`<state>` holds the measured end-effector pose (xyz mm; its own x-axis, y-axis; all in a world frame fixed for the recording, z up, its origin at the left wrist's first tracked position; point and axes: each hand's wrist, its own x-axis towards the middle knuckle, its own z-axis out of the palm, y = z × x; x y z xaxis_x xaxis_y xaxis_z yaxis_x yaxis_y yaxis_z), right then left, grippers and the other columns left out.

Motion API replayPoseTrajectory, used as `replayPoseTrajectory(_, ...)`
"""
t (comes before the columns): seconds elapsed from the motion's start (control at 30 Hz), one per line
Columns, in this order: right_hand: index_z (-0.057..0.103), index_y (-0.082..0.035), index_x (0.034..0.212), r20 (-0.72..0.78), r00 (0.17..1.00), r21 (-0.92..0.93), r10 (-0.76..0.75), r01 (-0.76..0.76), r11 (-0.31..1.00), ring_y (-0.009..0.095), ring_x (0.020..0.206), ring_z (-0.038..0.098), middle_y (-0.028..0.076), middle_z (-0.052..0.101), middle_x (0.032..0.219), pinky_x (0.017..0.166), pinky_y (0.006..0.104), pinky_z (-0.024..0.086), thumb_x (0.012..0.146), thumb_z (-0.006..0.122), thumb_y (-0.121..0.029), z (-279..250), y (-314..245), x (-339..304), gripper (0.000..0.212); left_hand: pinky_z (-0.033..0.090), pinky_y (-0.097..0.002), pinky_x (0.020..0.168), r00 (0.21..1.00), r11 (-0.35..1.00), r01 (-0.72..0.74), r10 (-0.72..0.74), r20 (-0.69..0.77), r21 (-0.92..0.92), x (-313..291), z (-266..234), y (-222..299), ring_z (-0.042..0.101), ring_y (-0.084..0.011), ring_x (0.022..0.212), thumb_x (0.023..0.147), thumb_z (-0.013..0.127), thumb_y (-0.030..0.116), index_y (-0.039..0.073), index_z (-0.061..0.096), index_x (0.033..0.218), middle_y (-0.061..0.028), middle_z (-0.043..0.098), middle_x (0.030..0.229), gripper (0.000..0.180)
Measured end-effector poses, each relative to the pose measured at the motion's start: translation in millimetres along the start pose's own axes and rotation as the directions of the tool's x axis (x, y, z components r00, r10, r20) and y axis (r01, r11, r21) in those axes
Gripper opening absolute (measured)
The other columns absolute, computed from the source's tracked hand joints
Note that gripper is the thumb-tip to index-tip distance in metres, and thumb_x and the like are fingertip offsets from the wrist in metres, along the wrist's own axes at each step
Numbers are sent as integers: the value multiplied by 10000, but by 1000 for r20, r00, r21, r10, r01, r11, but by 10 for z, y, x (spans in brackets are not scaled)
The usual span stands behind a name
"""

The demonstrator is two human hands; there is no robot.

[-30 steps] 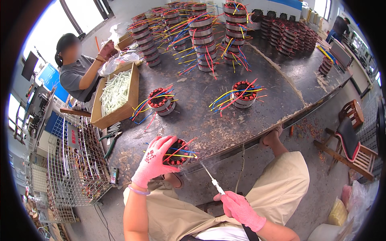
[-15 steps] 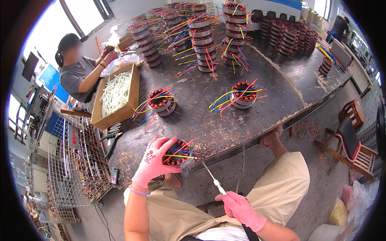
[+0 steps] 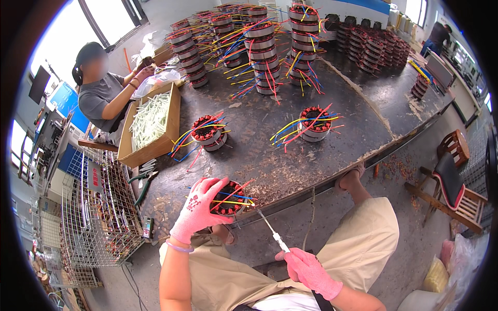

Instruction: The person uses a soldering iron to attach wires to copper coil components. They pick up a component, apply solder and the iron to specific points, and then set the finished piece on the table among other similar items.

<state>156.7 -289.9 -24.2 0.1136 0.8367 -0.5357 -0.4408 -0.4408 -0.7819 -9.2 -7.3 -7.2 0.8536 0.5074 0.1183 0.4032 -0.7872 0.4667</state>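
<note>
In a pink glove, my left hand (image 3: 197, 210) is closed round the left side of a motor stator (image 3: 230, 208) at the table's front edge. Red, blue and yellow leads cross the stator's top and stick out to the right. My right hand (image 3: 312, 272), gloved in pink too, grips the white handle of a soldering iron (image 3: 280, 242). Its thin metal shaft points up and left, with the tip at or very close to the yellow lead's end; contact is too small to tell. My fingers hide the stator's left side.
Two more stators, one at left (image 3: 208, 136) and one at right (image 3: 314, 124), stand on the dark table (image 3: 259, 150). Behind are tall stator stacks (image 3: 262, 57). Cutters (image 3: 144, 185) lie near a carton (image 3: 174, 119) of white tubes. A co-worker (image 3: 98, 85) sits at far left.
The iron's tip has shifted slightly left and down with my right hand. Faint smoke seen by the tip earlier has thinned. My left hand stays on the stator.
</note>
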Motion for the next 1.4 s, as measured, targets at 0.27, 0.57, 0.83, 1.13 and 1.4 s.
replayPoseTrajectory(0.27,642,-6,1131,-24,999,59,25,-24,998,55,529,393,-34,432,609,492,237,313,1049,466,-223,-13,11,3,291,359,-495,1123,1000,1000,8,-8,-7,5,-3,-10,19,449,-399,1293,527,906,264,111,544,1390,-160,534,1341,949)
replayPoseTrajectory(0.57,645,-11,1142,-25,999,24,24,-24,999,53,527,392,-24,455,593,489,233,309,1046,477,-251,-16,-13,-16,308,278,-510,1187,995,994,-102,102,0,37,32,-21,-3,471,-339,1298,531,906,278,107,546,1379,-130,556,1318,937)
replayPoseTrajectory(0.83,643,-4,1135,-19,1000,-38,-10,10,999,56,520,390,-5,476,590,496,236,320,1046,474,-262,-23,-24,-31,321,283,-512,1186,994,993,-107,107,-2,51,30,-22,-16,478,-340,1283,529,911,308,112,550,1375,-125,560,1302,940)
replayPoseTrajectory(1.13,632,-5,1157,-16,1000,32,24,-24,999,55,534,394,-26,438,593,496,233,309,1051,465,-234,-11,-16,-37,302,289,-511,1182,994,992,-111,111,-7,56,37,-24,-11,488,-337,1276,534,909,305,113,557,1368,-121,564,1298,925)
replayPoseTrajectory(1.4,629,-4,1164,-20,999,53,44,-43,998,56,534,393,-31,426,599,490,238,303,1052,470,-225,1,-28,-14,294,292,-514,1177,996,995,-82,83,-17,60,27,-35,15,489,-337,1269,514,914,301,127,568,1359,-120,570,1298,929)
